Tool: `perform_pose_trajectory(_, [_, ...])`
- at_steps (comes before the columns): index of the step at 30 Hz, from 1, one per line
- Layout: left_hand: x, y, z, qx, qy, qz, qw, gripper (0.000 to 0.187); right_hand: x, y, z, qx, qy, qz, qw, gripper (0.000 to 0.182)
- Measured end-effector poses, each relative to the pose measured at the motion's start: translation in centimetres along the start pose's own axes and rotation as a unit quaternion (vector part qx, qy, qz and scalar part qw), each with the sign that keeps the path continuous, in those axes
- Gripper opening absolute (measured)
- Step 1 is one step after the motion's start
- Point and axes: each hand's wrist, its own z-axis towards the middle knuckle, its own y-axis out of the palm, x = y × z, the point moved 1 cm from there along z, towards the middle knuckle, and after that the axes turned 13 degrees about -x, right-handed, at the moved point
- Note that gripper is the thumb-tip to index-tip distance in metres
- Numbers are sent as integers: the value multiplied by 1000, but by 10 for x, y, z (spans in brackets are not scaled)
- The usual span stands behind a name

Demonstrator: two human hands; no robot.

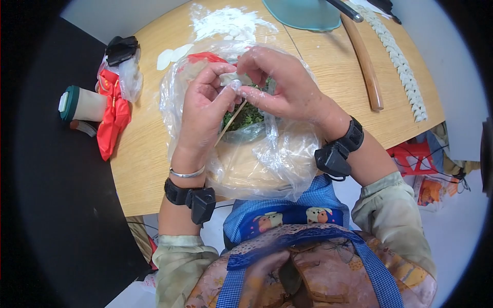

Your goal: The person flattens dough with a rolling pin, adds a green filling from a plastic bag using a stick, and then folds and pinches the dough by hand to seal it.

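Both hands are raised over a clear plastic bag [287, 154] that holds chopped green filling [250, 114]. My left hand [205, 100], dusted with flour, has its thumb and fingers closed on a small piece of pale dough [234, 79]. From the other side my right hand [280, 84] pinches the same dough, its fingertips curled over the edge. A thin wooden stick [231, 122] slants out of the filling beside my left wrist. What lies inside the dough is hidden by the fingers.
White flour [231, 23] and flat dough rounds [173, 55] lie at the back. A wooden rolling pin [363, 61], a teal board [303, 13] and a row of shaped dumplings [400, 66] are at the right. At the left are a red bag [114, 110] and a jar [84, 104].
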Motion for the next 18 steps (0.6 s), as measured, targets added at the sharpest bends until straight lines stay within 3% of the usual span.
perform_pose_trajectory(4, [1, 0, 0, -6, -7, 11, 1000, 23, 1, 0, 0, 2, -16, -8, 1000, 27])
perform_pose_trajectory(7, [1, 2, 1, -21, 0, 26, 999, 22, 2, -1, -1, 22, 27, 14, 999, 27])
perform_pose_trajectory(12, [1, 2, 1, -42, -8, 65, 997, 21, 6, -11, -1, -78, -8, -77, 994, 25])
perform_pose_trajectory(18, [-3, 1, 1, -46, -16, 65, 997, 22, 11, -7, -2, -67, -40, -88, 993, 18])
